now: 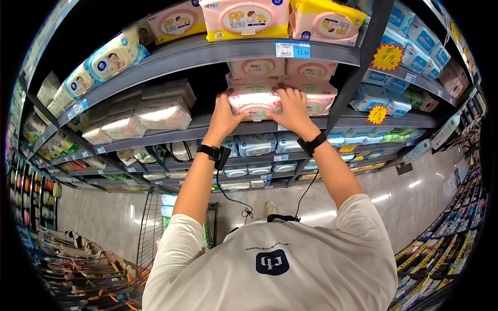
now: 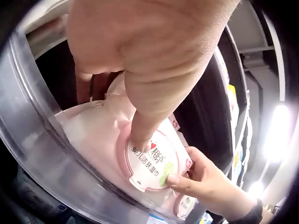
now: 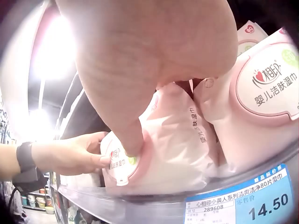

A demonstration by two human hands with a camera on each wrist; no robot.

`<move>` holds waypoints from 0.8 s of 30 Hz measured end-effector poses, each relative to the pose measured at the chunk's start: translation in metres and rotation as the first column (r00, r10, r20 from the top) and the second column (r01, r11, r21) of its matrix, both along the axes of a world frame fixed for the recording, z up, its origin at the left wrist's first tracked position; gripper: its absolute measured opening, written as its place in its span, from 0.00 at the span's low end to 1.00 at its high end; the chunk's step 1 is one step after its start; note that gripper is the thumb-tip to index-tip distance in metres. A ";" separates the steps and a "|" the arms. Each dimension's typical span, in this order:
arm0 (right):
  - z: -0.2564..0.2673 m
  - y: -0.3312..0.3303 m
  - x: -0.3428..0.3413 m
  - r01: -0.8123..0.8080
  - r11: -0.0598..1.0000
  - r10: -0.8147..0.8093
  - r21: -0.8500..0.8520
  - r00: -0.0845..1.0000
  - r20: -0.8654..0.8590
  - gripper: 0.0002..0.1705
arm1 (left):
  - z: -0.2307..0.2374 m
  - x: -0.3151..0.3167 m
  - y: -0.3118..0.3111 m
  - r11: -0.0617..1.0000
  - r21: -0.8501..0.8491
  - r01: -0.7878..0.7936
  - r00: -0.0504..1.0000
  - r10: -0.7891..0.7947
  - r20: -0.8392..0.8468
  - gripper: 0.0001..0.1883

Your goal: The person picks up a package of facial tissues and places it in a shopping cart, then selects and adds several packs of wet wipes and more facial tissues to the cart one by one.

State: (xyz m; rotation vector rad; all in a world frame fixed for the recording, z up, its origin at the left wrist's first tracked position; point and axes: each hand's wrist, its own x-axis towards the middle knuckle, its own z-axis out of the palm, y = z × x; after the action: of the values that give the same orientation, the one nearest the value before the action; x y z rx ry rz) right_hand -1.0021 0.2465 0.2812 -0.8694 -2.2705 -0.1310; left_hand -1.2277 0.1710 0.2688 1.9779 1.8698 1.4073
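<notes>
A pale pink pack of wet wipes lies at the front of a shelf, its oval lid facing out. My left hand grips its left end, fingers over the top and thumb on the front. At the other end, my right hand holds it the same way. Both thumbs press on or beside the lid in the left wrist view. A matching pack stands close against the right side of the held one. More pink packs are behind. Fingertips behind the pack are mostly hidden.
Above runs a shelf edge bearing yellow-and-pink wipes packs. A price label reading 14.50 is on the lower shelf lip. Silvery packs sit to the left; a dark upright stands right. A wire cart is below left.
</notes>
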 end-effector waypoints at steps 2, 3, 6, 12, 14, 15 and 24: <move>-0.003 0.001 0.000 -0.007 1.000 0.008 0.021 0.999 -0.033 0.41 | 0.000 0.000 0.000 1.000 -0.003 -0.006 1.000 0.006 -0.012 0.43; -0.003 0.002 0.000 -0.008 1.000 0.008 0.016 0.999 -0.033 0.41 | -0.003 -0.001 0.002 1.000 -0.008 -0.007 1.000 0.007 -0.011 0.43; -0.005 0.003 0.001 -0.023 0.999 0.025 0.025 0.998 -0.062 0.40 | -0.010 -0.003 0.008 1.000 -0.009 0.006 0.999 -0.006 0.034 0.43; -0.006 0.001 0.001 -0.032 0.999 0.033 0.008 0.997 -0.067 0.39 | -0.014 -0.008 0.011 0.991 -0.093 0.093 0.983 -0.076 0.169 0.43; -0.007 0.000 0.002 -0.044 0.999 0.045 0.019 0.995 -0.087 0.39 | -0.018 -0.010 0.013 0.989 -0.070 0.130 0.977 -0.116 0.180 0.43; -0.009 -0.001 0.002 -0.044 0.999 0.045 0.015 0.995 -0.084 0.39 | -0.019 -0.010 0.011 0.989 -0.073 0.130 0.976 -0.115 0.183 0.43; -0.033 -0.010 0.008 -0.292 0.952 0.303 0.086 0.886 -0.350 0.45 | -0.022 -0.001 -0.004 0.967 0.087 0.238 0.866 -0.252 0.432 0.65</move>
State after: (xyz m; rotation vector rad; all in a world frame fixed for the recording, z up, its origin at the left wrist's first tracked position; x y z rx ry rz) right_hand -0.9940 0.2363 0.2483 -0.4697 -2.0165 0.1244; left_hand -1.2283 0.1667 0.2465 1.6494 1.3566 1.6380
